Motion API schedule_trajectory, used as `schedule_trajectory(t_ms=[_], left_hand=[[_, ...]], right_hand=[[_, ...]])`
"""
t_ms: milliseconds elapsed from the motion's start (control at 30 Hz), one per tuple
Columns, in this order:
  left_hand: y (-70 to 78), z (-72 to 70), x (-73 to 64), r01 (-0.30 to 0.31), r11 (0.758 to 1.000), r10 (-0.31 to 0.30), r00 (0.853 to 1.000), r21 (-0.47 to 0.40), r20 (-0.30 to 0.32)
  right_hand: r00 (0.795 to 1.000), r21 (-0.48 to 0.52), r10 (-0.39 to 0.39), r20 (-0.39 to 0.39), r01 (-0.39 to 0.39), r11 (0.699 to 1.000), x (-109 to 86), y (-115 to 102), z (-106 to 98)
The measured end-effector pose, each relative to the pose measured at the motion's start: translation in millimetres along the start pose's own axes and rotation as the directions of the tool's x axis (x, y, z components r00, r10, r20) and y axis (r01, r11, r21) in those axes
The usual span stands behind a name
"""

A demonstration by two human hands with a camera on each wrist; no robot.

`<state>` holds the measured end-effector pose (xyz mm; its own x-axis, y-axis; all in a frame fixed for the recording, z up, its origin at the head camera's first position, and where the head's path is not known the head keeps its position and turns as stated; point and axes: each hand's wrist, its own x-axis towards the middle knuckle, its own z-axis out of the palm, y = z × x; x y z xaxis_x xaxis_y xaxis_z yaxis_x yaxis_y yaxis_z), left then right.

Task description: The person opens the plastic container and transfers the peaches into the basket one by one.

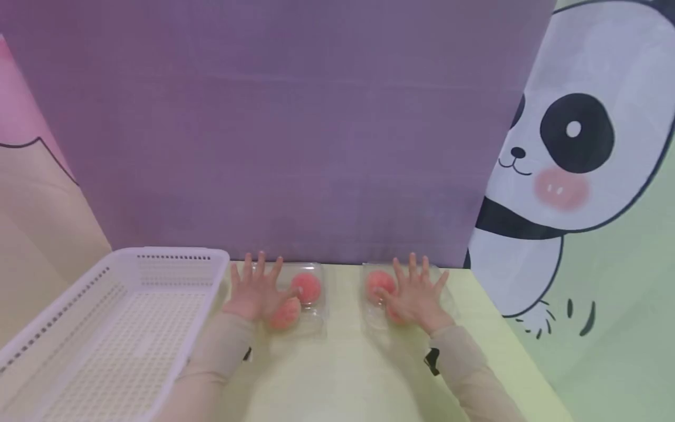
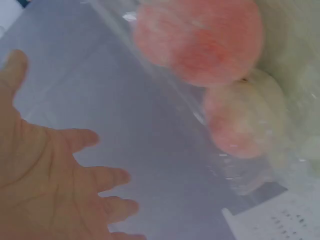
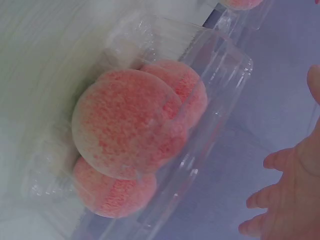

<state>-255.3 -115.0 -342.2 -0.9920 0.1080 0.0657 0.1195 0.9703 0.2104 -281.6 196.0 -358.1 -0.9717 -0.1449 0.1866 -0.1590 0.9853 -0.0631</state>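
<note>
Two clear plastic boxes with pink peaches stand side by side at the table's far edge. My left hand [image 1: 257, 296] is spread in front of the left box [image 1: 314, 321], its fingers straight. Peaches [image 1: 307, 287] show beside its thumb and in the left wrist view. My right hand [image 1: 416, 298] spreads likewise at the right box [image 1: 372, 319], partly covering its peaches [image 1: 381, 283]. In the right wrist view, three peaches [image 3: 125, 122] sit in the clear box, with the fingers apart from it. Neither hand grips anything; the head view leaves light contact unclear.
A white perforated basket [image 1: 220, 275] stands on the left, close to my left arm. Behind the pale yellow table [image 1: 337, 363] hangs a purple cloth [image 1: 295, 146]. A panda drawing [image 1: 575, 193] covers the wall at the right.
</note>
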Motion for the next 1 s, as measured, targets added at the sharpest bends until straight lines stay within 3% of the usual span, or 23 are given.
schedule_trajectory(t_ms=[200, 333, 400, 467, 533, 633, 700, 767, 800, 833, 867, 900, 933, 1000], left_hand=[[9.5, -19.6, -7.5, -0.061, 0.997, 0.063, 0.998, -0.054, 0.023], [16.6, -29.8, -17.6, -0.098, 0.994, 0.095, 0.994, -0.056, -0.052], [19.4, -32.7, -24.7, -0.142, 0.989, 0.135, 0.983, -0.048, -0.127], [21.8, -33.7, -32.8, -0.195, 0.980, 0.181, 0.960, -0.045, -0.214], [23.8, -33.8, -41.1, -0.250, 0.967, 0.226, 0.926, -0.044, -0.303], [25.8, -32.2, -51.5, -0.344, 0.939, 0.306, 0.856, -0.019, -0.417], [26.3, -30.3, -57.0, -0.410, 0.912, 0.363, 0.798, 0.009, -0.482], [25.9, -27.3, -62.7, -0.463, 0.886, 0.413, 0.745, 0.039, -0.524], [25.5, -25.6, -65.8, -0.485, 0.873, 0.432, 0.726, 0.048, -0.535], [24.6, -24.1, -69.0, -0.501, 0.864, 0.446, 0.713, 0.052, -0.541], [23.3, -22.7, -72.5, -0.511, 0.858, 0.457, 0.710, 0.054, -0.536], [21.5, -21.4, -76.4, -0.511, 0.857, 0.464, 0.715, 0.061, -0.523], [19.2, -20.2, -80.1, -0.507, 0.860, 0.465, 0.727, 0.063, -0.505], [13.7, -18.7, -86.5, -0.493, 0.866, 0.472, 0.753, 0.082, -0.459]], right_hand=[[0.999, -0.027, -0.030, -0.030, 0.029, 0.999, -2.8, -1.9, -6.5], [0.991, -0.009, -0.099, -0.087, 0.098, 0.995, -6.9, -6.3, -9.7], [0.975, 0.001, -0.159, -0.154, 0.161, 0.987, -10.2, -8.2, -9.5], [0.949, 0.006, -0.220, -0.228, 0.227, 0.974, -14.6, -9.4, -7.4], [0.916, 0.013, -0.274, -0.295, 0.290, 0.957, -20.1, -10.3, -4.3], [0.871, 0.024, -0.323, -0.371, 0.356, 0.934, -29.0, -11.9, 0.4], [0.845, 0.008, -0.354, -0.401, 0.389, 0.921, -34.9, -13.2, 4.1], [0.819, 0.001, -0.385, -0.425, 0.425, 0.905, -40.7, -14.4, 8.7], [0.809, 0.000, -0.400, -0.431, 0.443, 0.896, -44.1, -15.1, 11.4], [0.801, 0.008, -0.410, -0.436, 0.459, 0.888, -47.7, -16.2, 14.3], [0.796, 0.014, -0.417, -0.439, 0.470, 0.883, -51.4, -17.4, 17.5], [0.790, 0.035, -0.423, -0.444, 0.487, 0.873, -54.8, -18.7, 20.8], [0.776, 0.047, -0.433, -0.458, 0.508, 0.860, -57.8, -20.4, 23.9], [0.769, 0.085, -0.440, -0.463, 0.533, 0.842, -63.8, -24.2, 30.1]])
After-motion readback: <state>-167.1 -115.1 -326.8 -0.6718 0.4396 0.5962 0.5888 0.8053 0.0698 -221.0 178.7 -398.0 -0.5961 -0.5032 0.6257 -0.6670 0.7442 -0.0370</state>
